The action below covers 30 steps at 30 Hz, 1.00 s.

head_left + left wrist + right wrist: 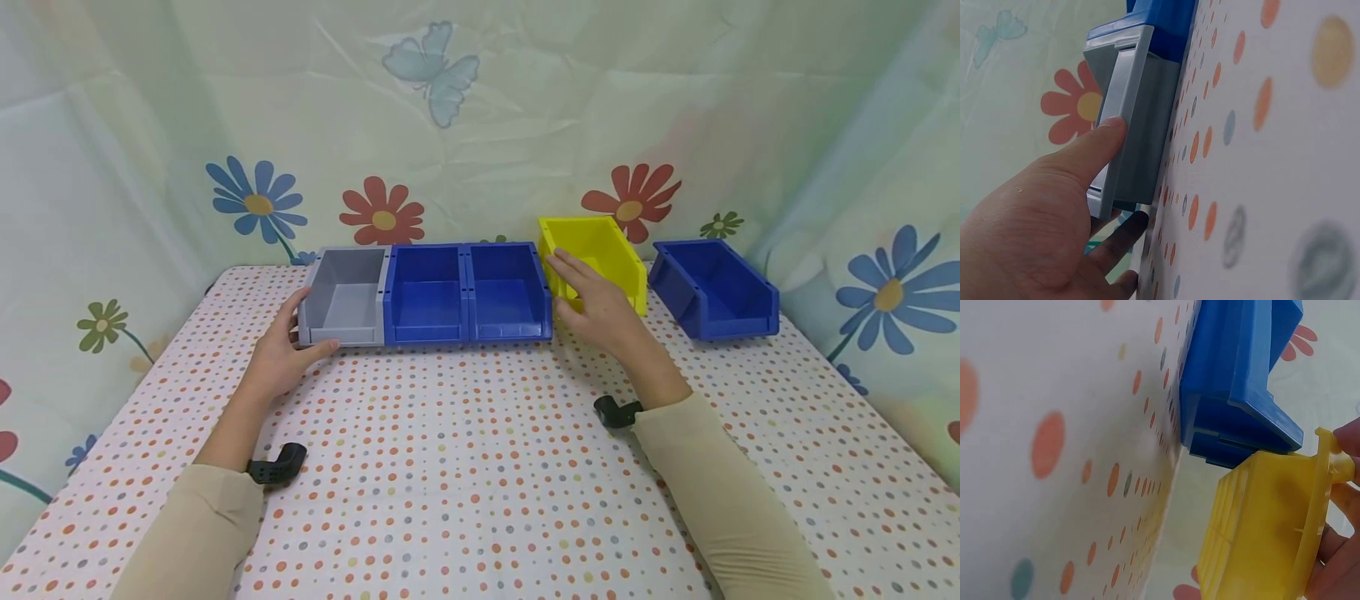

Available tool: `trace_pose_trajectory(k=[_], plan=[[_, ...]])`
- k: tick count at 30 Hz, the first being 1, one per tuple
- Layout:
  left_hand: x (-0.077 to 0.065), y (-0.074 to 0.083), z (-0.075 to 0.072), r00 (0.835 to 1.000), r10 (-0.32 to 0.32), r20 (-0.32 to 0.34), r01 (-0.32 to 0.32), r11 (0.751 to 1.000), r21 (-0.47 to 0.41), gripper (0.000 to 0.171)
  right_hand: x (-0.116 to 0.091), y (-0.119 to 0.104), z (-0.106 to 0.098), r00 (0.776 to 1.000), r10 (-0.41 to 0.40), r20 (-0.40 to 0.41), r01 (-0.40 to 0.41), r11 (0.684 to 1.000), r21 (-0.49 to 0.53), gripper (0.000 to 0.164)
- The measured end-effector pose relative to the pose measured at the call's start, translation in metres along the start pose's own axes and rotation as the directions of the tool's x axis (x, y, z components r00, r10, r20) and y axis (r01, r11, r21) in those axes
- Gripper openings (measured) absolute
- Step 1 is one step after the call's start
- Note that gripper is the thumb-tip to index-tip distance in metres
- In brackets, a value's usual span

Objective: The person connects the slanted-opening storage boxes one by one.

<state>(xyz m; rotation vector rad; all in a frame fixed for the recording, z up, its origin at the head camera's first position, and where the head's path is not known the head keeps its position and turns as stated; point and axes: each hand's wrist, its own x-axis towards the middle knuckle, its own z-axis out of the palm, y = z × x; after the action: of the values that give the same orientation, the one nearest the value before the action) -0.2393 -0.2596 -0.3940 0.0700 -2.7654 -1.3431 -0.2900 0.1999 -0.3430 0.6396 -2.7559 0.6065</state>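
Simultaneously, your left grip [281, 354] curls around the gray bin's [352, 334] corner; your half-closed right grip [597, 310] pinches the yellow bin [615, 254] beside a blue bin [510, 330]; a slack pinch could slip, knocking blue askew.

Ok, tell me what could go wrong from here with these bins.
The yellow bin looks raised off the table and hangs from the right hand by its edge, so it could slip or tip.

It is also very close to the neighbouring blue bin, so lowering it could catch that bin's side and skew the row.

The left hand holds the grey bin at the row's end; an uneven push there might shift the row.
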Motion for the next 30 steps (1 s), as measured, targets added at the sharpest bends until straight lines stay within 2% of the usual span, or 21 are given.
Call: trace_pose_trajectory(k=[20, 30], plan=[[-0.0002, 0.0009, 0.0007, 1.0, 0.012, 0.001, -0.012, 1.0, 0.001, 0.101, -0.0014, -0.0044, -0.0017, 0.998, 0.044, 0.041, -0.044, 0.999, -0.009, 0.067], [-0.0007, 0.0005, -0.0009, 1.0, 0.006, 0.002, -0.006, 1.0, 0.012, 0.101, -0.0023, -0.0025, 0.0039, 0.992, 0.062, 0.108, -0.06, 0.998, -0.016, 0.067]])
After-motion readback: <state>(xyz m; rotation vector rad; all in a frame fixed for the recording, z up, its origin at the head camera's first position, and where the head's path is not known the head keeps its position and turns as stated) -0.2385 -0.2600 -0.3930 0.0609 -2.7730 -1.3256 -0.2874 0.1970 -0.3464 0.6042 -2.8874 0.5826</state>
